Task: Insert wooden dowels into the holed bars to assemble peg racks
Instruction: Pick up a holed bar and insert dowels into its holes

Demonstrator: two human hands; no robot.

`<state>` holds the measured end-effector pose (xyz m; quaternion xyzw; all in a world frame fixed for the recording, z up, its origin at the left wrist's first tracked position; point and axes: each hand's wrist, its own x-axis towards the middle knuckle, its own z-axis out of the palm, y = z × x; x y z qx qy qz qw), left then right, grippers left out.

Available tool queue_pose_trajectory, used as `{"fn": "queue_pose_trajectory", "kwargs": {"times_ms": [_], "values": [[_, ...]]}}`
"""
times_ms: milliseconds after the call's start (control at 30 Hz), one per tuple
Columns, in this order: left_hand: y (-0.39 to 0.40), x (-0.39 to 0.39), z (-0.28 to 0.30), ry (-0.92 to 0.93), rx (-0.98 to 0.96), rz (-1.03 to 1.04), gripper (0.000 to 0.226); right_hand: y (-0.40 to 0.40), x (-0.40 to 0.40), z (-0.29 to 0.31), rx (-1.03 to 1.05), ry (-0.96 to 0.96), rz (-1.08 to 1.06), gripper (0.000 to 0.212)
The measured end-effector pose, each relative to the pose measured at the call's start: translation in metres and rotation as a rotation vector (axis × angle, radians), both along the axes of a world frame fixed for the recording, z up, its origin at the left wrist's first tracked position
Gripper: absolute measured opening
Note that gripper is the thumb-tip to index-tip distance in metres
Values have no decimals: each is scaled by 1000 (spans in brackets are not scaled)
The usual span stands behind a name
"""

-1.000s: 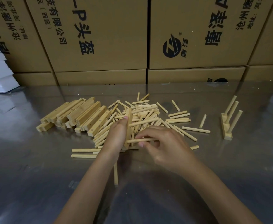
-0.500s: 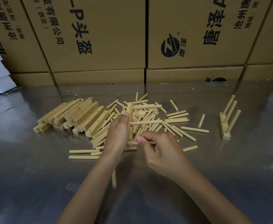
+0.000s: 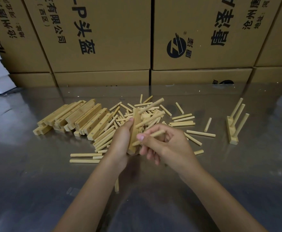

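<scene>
Gripping a bar [image 3: 134, 131] upright in our left hand [image 3: 120, 141], we are curling the fingers round its lower half while the thumb is pressing its face. Two dowels already seem to be seated: one [image 3: 151, 105] is slanting up and right from the bar's top hole, another [image 3: 147, 121] from the middle. Our right hand [image 3: 165, 144] is pinching a third dowel [image 3: 149, 137] between thumb and fingertips, its near end meeting the bar's lower part, just beside the left palm. We are judging this to be the insertion of the last peg; whether its tip is already in the hole we cannot tell, since the thumb is covering the joint. The next move is calling for the dowel to be lined up square with the hole and pushed straight in while the left hand is bracing the bar.

Beyond the hands, loose dowels [image 3: 182, 122] are lying scattered on the table [image 3: 36, 181], spare bars [image 3: 80, 118] are piled to the left, and a finished rack [image 3: 233, 129] is standing well apart on the right.
</scene>
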<state>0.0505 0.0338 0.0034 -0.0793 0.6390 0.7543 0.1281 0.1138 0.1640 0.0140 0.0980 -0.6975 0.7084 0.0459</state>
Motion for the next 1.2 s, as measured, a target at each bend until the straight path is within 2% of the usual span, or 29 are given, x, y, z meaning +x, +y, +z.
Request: {"fn": "queue_pose_trajectory", "kwargs": {"times_ms": [67,200,367,467,567,633,700,800,933,1100,1200], "values": [[0,0,-2,-9,33,-19,45,0,1,0,-33,28,34,2],[-3,-4,-3,-31,70,34,46,-1,0,-4,46,89,-22,7],[5,-2,-3,-71,76,58,45,-3,-1,-7,-6,175,-60,6],[8,1,-5,-79,118,53,46,-3,-3,-10,43,196,-84,4],[7,3,-5,-81,178,75,46,-6,-6,-18,170,148,-152,22],[8,1,-4,-108,197,106,46,-5,-8,-24,375,106,-255,47],[7,-3,-4,-120,225,129,46,-4,-8,-26,554,82,-309,57],[6,-6,-7,-82,234,113,46,-4,-8,-26,644,100,-343,53],[7,-2,-6,-41,249,82,45,1,-12,-27,681,151,-450,31],[11,4,-5,20,250,5,45,12,-21,-29,567,83,-496,16],[13,6,-3,37,219,-35,34,25,-28,-28,502,65,-584,14]]}}
